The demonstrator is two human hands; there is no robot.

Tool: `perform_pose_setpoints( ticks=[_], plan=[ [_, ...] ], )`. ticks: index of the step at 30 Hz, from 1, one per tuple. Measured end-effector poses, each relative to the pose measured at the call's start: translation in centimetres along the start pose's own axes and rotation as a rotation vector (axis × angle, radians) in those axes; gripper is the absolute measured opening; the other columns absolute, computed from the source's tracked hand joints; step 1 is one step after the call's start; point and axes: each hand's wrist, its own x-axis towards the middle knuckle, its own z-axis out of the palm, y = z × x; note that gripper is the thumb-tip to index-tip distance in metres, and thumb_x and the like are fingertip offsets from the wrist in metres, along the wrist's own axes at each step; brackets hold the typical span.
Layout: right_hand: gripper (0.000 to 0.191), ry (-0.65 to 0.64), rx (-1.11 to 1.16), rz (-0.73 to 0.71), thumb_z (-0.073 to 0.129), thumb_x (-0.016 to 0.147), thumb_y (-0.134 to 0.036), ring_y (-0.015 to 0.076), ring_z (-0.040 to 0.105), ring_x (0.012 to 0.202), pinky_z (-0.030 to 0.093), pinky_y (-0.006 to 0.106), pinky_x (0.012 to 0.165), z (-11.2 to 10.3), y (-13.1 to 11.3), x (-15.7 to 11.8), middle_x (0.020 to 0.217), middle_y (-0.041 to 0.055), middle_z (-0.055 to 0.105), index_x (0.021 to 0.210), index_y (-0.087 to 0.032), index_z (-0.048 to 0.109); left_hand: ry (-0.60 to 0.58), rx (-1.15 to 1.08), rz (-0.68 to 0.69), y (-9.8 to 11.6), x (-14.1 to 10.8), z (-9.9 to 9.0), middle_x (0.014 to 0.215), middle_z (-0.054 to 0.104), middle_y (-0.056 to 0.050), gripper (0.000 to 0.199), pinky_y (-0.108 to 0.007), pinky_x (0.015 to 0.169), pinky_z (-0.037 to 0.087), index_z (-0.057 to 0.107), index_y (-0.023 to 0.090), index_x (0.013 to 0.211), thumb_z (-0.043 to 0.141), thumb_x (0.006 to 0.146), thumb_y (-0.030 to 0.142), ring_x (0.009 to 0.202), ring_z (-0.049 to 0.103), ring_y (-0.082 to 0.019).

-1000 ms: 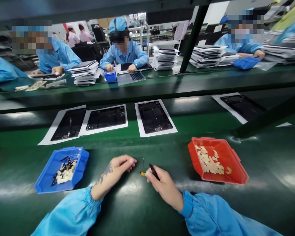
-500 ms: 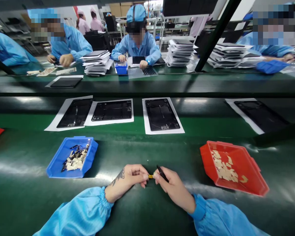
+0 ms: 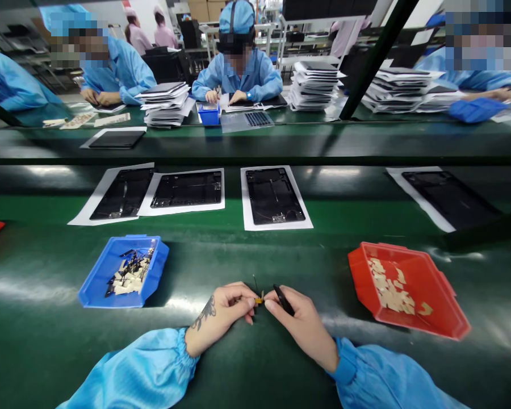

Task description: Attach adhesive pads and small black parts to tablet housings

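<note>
Sitting between the hands [image 3: 230,302] [image 3: 301,319] is a yellow strip [image 3: 259,301].

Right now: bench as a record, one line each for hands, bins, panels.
left hand: pinches a small yellow part
right hand: grips a black pen-like tool; fingertips close to the yellow part, contact unclear
blue bin: left; holds black pieces and cream pieces
red bin: right; holds cream pieces
black panels: beyond the bins, on white sheets

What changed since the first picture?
The left hand moved toward the right hand and took hold of the small yellow strip; whether the right hand let go is unclear. It still holds a slim black tool. The blue plastic bin and red plastic bin stayed put.
</note>
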Motion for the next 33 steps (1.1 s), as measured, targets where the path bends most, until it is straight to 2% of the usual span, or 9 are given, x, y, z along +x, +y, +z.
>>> perform_pose_setpoints(
  ticks=[6, 12, 21, 28, 33],
  plan=[
    [0.024, -0.041, -0.021, -0.035, 0.053, 0.091, -0.034, 0.0150, 0.054, 0.068, 0.039, 0.024, 0.062, 0.1, 0.2, -0.1, 0.071, 0.0003, 0.056, 0.079, -0.017, 0.065, -0.009, 0.063, 0.044, -0.3, 0.0, 0.2, 0.079, 0.057, -0.004, 0.026, -0.023, 0.060, 0.051, 0.069, 0.011, 0.080, 0.060, 0.085, 0.034, 0.061, 0.058, -0.010],
    [0.036, -0.081, -0.030, 0.001, 0.053, 0.091, -0.039, 0.0137, 0.052, 0.061, 0.036, 0.024, 0.057, 0.0, 0.5, -0.1, 0.063, 0.0000, 0.055, 0.066, -0.016, 0.065, -0.089, 0.044, 0.051, -0.8, -0.2, 0.0, 0.082, 0.057, -0.004, 0.022, -0.024, 0.063, 0.053, 0.070, 0.012, 0.082, 0.060, 0.086, 0.032, 0.067, 0.059, -0.011],
    [0.037, -0.113, -0.017, 0.026, 0.052, 0.090, -0.039, 0.0118, 0.050, 0.053, 0.034, 0.023, 0.050, -0.2, 0.3, 0.1, 0.058, -0.0001, 0.055, 0.066, -0.016, 0.070, -0.106, 0.046, 0.052, -1.2, -0.2, -0.2, 0.084, 0.058, -0.005, 0.021, -0.023, 0.063, 0.052, 0.070, 0.012, 0.082, 0.060, 0.085, 0.031, 0.066, 0.060, -0.012],
    [0.033, -0.095, -0.066, -0.034, 0.051, 0.090, -0.033, 0.0134, 0.053, 0.059, 0.036, 0.024, 0.056, -0.1, 0.3, 0.0, 0.061, 0.0003, 0.057, 0.066, -0.017, 0.067, -0.123, 0.046, 0.048, -0.9, -0.3, -0.2, 0.084, 0.058, -0.005, 0.020, -0.023, 0.062, 0.051, 0.070, 0.012, 0.083, 0.059, 0.085, 0.029, 0.066, 0.060, -0.011],
    [0.031, -0.072, -0.128, -0.086, 0.050, 0.089, -0.030, 0.0124, 0.047, 0.055, 0.032, 0.024, 0.052, 0.1, 0.4, -0.1, 0.058, -0.0010, 0.051, 0.062, -0.017, 0.060, -0.129, 0.036, 0.023, -0.5, -0.2, -0.2, 0.081, 0.057, -0.004, 0.019, -0.022, 0.062, 0.051, 0.067, 0.012, 0.077, 0.060, 0.083, 0.029, 0.065, 0.060, -0.011]
  ],
)
